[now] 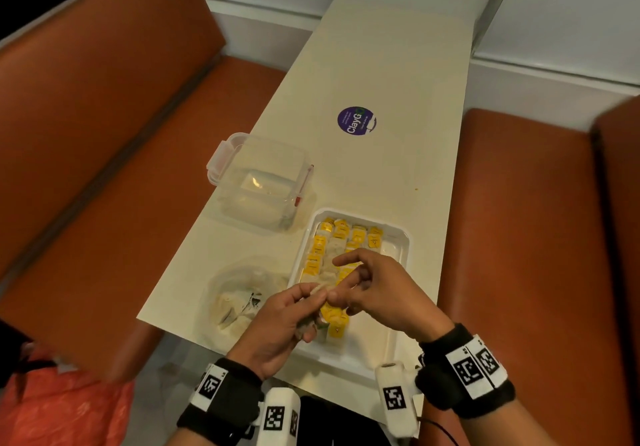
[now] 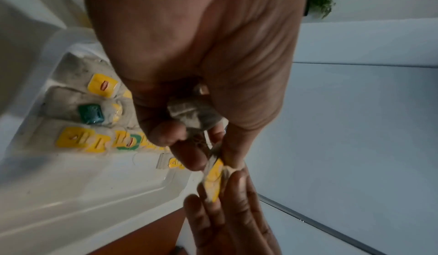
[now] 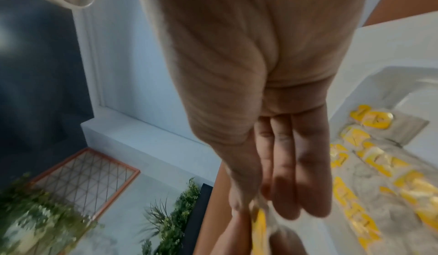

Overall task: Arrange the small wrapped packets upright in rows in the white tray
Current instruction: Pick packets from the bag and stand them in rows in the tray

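Two orange bench seats flank a long cream desk, which carries a round purple sticker further up. On the desk's left side sits a clear lidded container, and nearer the edge a crumpled clear plastic bag lies just beside the white tray. The tray holds small wrapped packets with yellow labels, packed close in rows along its left half; the right strip of the tray is bare. Whether each one stands fully upright I cannot tell.

Over the tray's near end both hands meet. The left hand has its fingers curled round a bunch of packets in the palm, and its thumb and forefinger pinch one yellow-labelled packet. The right hand pinches that same packet's other end between thumb and fingertip, its other fingers held out straight and together.
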`<state>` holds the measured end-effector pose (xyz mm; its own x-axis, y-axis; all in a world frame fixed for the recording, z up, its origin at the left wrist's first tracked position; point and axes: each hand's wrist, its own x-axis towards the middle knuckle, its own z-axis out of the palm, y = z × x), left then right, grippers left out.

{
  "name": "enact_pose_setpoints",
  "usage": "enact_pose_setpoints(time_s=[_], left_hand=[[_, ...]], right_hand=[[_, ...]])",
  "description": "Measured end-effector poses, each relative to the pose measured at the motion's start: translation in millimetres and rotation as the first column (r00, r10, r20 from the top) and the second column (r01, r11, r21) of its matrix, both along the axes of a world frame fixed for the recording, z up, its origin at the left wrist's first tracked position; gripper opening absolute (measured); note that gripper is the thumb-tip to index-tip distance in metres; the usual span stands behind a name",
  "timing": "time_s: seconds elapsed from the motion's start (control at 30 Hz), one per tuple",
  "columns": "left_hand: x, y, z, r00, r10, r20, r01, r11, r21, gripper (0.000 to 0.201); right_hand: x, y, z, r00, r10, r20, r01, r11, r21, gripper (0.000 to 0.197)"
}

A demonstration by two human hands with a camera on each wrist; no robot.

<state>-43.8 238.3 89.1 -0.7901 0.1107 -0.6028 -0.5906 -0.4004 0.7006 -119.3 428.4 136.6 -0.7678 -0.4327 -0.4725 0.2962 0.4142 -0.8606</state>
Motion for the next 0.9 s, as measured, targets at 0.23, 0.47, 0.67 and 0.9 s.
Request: enact_pose_setpoints(time_s=[0.23,0.47,0.67,0.9], left_hand=[[0.7,10.6,-4.7,0.984,0.176,0.031,-0.179,0.963,0.200,0.024],[7.3,12.3,-10.3,0.995,0.098,0.001,-0.098,0.990,0.100,0.048],[9.1,7.1,-3.9,0.994,-0.084,-0.072,0.074,0.989,-0.125,0.066],[6.5,14.3,-1.5,0.971,-0.225,-0.084,0.196,0.944,-0.266,0.037]], right_hand=[[13.3,1.2,0.7,0.981,-0.167,0.097,0.173,0.983,-0.057,0.021],[10.8,8.2,10.9,0.977,-0.079,-0.200,0.094,0.993,0.068,0.005],[4.2,14.1,25.7,0.804,0.439,-0.402,-0.181,0.823,0.538,0.009],[3.4,14.2,20.8,0.799,0.503,-0.330,-0.310,0.814,0.490,0.002]])
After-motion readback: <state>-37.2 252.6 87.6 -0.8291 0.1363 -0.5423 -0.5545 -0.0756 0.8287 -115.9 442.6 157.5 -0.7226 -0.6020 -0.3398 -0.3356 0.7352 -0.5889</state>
